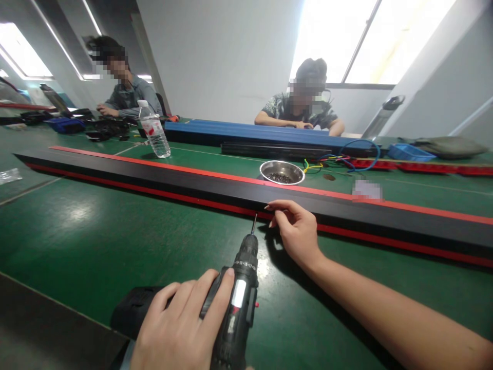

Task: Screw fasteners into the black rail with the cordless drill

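Note:
My left hand [181,324] is wrapped round a black cordless drill [239,298] whose bit points at the near side of a long black rail with red strips [162,177]. The rail lies across the green table [96,231]. My right hand [295,231] rests against the rail just right of the bit tip. Its thumb and fingers are pinched together there, on something too small to make out, perhaps a screw.
A steel bowl of small dark parts [282,172] sits behind the rail, with coloured wires [331,160] beside it. A water bottle [154,129] stands at the left. Blue rails [250,131] and a blue tray [408,151] lie farther back. Two people sit at the far side.

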Available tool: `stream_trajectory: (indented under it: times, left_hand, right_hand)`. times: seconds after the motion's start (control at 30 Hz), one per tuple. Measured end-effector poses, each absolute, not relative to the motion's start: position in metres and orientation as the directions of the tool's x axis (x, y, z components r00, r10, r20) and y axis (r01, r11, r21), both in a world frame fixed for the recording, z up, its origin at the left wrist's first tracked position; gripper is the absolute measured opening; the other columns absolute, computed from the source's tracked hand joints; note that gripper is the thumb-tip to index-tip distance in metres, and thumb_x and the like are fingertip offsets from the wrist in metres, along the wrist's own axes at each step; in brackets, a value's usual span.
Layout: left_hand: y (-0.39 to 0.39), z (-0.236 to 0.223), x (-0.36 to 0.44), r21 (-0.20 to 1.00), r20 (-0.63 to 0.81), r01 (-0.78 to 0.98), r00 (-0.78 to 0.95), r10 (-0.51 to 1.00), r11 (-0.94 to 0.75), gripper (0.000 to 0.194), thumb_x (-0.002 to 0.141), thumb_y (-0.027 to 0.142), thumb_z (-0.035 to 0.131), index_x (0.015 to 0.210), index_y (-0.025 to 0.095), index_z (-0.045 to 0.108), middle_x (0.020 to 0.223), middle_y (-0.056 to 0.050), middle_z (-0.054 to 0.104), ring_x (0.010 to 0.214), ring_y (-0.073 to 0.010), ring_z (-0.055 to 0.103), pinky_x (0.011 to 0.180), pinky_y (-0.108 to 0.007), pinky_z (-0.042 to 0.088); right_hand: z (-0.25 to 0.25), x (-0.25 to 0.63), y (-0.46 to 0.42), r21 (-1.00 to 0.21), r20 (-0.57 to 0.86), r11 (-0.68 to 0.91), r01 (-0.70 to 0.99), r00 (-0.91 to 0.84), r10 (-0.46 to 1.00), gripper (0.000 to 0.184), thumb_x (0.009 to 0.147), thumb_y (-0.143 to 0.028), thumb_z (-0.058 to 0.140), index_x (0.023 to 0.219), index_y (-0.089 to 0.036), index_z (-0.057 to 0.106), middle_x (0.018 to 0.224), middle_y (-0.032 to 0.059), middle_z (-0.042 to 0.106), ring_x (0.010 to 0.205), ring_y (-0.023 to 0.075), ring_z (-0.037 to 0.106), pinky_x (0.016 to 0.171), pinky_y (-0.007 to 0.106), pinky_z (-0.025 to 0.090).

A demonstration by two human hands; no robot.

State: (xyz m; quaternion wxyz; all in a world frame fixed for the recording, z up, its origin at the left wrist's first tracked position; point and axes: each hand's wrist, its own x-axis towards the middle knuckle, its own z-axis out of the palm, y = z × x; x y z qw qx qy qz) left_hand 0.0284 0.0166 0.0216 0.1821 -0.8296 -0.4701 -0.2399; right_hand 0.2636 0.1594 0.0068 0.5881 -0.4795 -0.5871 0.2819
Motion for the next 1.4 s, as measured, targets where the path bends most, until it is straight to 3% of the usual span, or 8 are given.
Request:
stream_trajectory:
  times: [0.27, 0.47, 0.67, 0.93, 1.17, 1.4]
  left_hand:
    - [0.017, 0.023, 0.029, -0.073, 0.543, 0.875, 0.437, 0.717, -0.478, 0.080, 0.079, 0.083, 0.062, 0.132, 0.024, 0.070, 0.122, -0.003, 0.077, 0.100, -0.0219, 0.068, 0.093, -0.040, 0.040]
    - [0.017, 0.026, 0.025, -0.215, 0.440, 0.840, 0.539, 0.718, -0.499, 0.084, 0.081, 0.075, 0.067, 0.145, 0.022, 0.059, 0.129, -0.006, 0.074, 0.106, -0.0230, 0.066, 0.095, -0.041, 0.039]
    - [0.017, 0.023, 0.037, -0.090, 0.484, 0.889, 0.434, 0.760, -0.450, 0.091, 0.073, 0.088, 0.062, 0.139, 0.025, 0.064, 0.124, -0.003, 0.077, 0.104, -0.0229, 0.071, 0.094, -0.041, 0.045]
    - [0.015, 0.021, 0.038, -0.021, 0.466, 0.903, 0.389, 0.795, -0.429, 0.091, 0.068, 0.078, 0.070, 0.142, 0.026, 0.064, 0.126, -0.004, 0.076, 0.106, -0.0239, 0.072, 0.095, -0.040, 0.049]
    - [0.017, 0.027, 0.039, 0.030, 0.469, 0.902, 0.369, 0.803, -0.431, 0.087, 0.064, 0.068, 0.075, 0.139, 0.026, 0.065, 0.115, -0.003, 0.076, 0.098, -0.0240, 0.071, 0.088, -0.040, 0.051]
    - [0.014, 0.026, 0.039, 0.052, 0.439, 0.906, 0.357, 0.825, -0.420, 0.086, 0.064, 0.058, 0.075, 0.143, 0.026, 0.061, 0.122, -0.005, 0.075, 0.103, -0.0261, 0.072, 0.091, -0.042, 0.053]
  right_hand:
    - [0.007, 0.263, 0.160, -0.894, 0.424, 0.387, 0.226, 0.146, 0.894, 0.018, 0.089, -0.020, 0.062, 0.097, -0.017, 0.078, 0.089, 0.0062, 0.081, 0.060, 0.0150, 0.069, 0.057, 0.028, 0.054]
    - [0.006, 0.264, 0.161, -0.893, 0.424, 0.388, 0.228, 0.136, 0.896, 0.018, 0.090, -0.021, 0.062, 0.097, -0.017, 0.078, 0.086, 0.0056, 0.080, 0.059, 0.0150, 0.068, 0.056, 0.027, 0.054]
    - [0.006, 0.264, 0.161, -0.892, 0.422, 0.386, 0.234, 0.132, 0.897, 0.018, 0.090, -0.021, 0.062, 0.096, -0.018, 0.078, 0.085, 0.0051, 0.080, 0.059, 0.0151, 0.068, 0.057, 0.027, 0.054]
    - [0.006, 0.263, 0.161, -0.897, 0.414, 0.380, 0.226, 0.128, 0.901, 0.017, 0.089, -0.021, 0.062, 0.095, -0.018, 0.078, 0.085, 0.0055, 0.080, 0.059, 0.0149, 0.067, 0.057, 0.028, 0.054]
    - [0.007, 0.262, 0.161, -0.900, 0.410, 0.377, 0.218, 0.133, 0.902, 0.017, 0.088, -0.023, 0.063, 0.094, -0.018, 0.077, 0.089, 0.0069, 0.080, 0.058, 0.0150, 0.067, 0.056, 0.029, 0.054]
    - [0.008, 0.262, 0.160, -0.904, 0.398, 0.365, 0.221, 0.127, 0.908, 0.017, 0.089, -0.025, 0.062, 0.094, -0.019, 0.077, 0.091, 0.0071, 0.081, 0.059, 0.0155, 0.068, 0.057, 0.029, 0.055]
